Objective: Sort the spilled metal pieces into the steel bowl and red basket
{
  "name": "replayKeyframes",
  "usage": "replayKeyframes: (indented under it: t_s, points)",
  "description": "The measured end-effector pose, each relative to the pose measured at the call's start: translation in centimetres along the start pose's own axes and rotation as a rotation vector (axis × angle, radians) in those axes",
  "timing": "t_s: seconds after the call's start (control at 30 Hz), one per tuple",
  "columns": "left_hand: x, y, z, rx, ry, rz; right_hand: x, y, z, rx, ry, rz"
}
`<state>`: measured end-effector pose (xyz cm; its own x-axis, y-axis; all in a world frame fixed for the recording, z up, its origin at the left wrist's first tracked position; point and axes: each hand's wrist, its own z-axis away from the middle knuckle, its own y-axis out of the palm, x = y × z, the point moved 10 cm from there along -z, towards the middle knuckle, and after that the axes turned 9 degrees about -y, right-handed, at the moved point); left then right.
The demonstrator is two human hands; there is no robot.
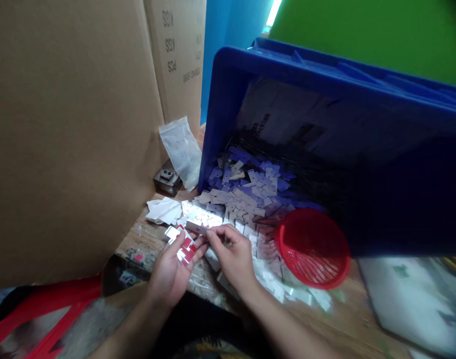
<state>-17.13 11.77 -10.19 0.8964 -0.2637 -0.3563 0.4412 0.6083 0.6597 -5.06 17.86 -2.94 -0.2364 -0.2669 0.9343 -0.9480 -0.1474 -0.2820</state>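
Our left hand cupping a stack of small red-and-white rectangular tabs, our right hand pinching one white tab just above it, long axis sideways, free end pointing left, beyond our fingers loose white pieces spilling from a tipped blue plastic crate

A worn wooden bench top carries everything. Just beyond the left hand and right hand spreads a heap of small flat white rectangular pieces, spilling from a big blue plastic crate tipped on its side. Right of the right hand, a round red plastic mesh basket leans against the crate. Beyond the left hand lie a crumpled white cloth, a small grey metal block and a clear plastic bag.
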Motion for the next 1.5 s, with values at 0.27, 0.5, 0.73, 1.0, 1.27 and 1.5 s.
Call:
replayKeyframes:
  t_s: [0.27,0.5,0.73,1.0,1.27,1.5]
  points:
    - [-0.3,-0.7,0.5,-0.051,0.031,-0.114,-1.4,-0.3,0.4,-0.025,0.085,-0.154]
    - [0.1,-1.2,0.2,-0.04,-0.048,-0.044,4.0,1.2,2.6,0.247,-0.601,0.289]
    - [-1.5,-3.3,0.2,-0.162,-0.008,-0.09,0.6,4.6,-2.3,0.626,-0.497,0.887]
    - [-1.9,-4.0,0.6,-0.194,-0.037,-0.127,0.0,7.2,-4.4,0.996,-0.479,0.875]
    - [-1.6,-3.9,0.4,-0.166,-0.072,-0.107,1.1,5.3,-3.0,1.111,-0.658,0.677]
    - [-1.1,-3.9,0.4,-0.123,-0.094,-0.095,1.9,6.6,-0.7,1.209,-0.854,0.828]
